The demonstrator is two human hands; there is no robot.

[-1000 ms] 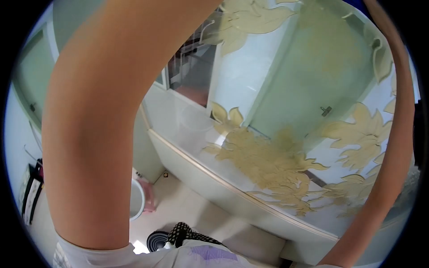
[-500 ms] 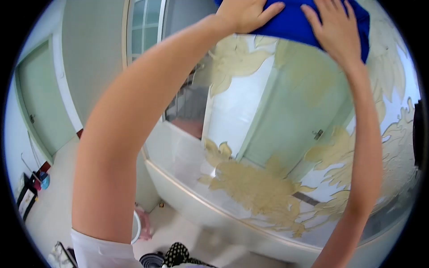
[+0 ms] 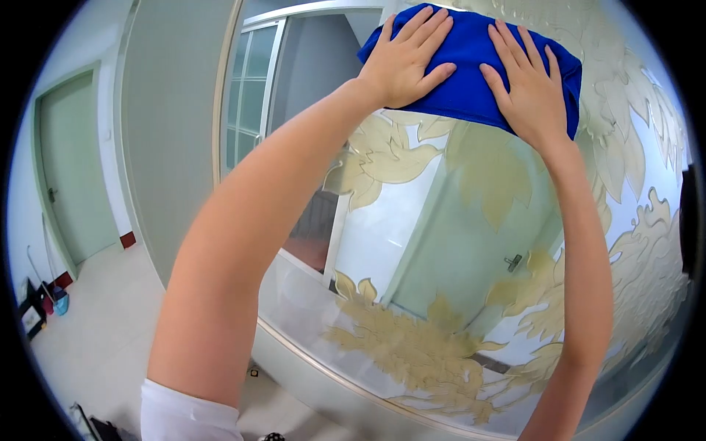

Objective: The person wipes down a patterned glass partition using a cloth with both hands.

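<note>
A blue cloth (image 3: 471,81) is spread flat against a mirror-like glass panel (image 3: 419,257) with raised gold leaf and flower patterns. My left hand (image 3: 407,62) presses on the cloth's left part, palm down, fingers spread. On its right part lies my right hand (image 3: 531,92), also flat with the fingers apart. Both arms reach up in front of the panel. Below the cloth, the glass shows a reflected pale green door (image 3: 471,228).
The panel's lower edge trim (image 3: 346,375) curves across the bottom. Left of it stands a grey-green wall or panel (image 3: 173,125). Farther left are a green door (image 3: 70,162) and cleaning tools (image 3: 55,298) on the pale floor (image 3: 110,316).
The view has tilted upward, so the cloth and both hands sit lower in the picture and show in full. Both hands stay flat on the cloth.
</note>
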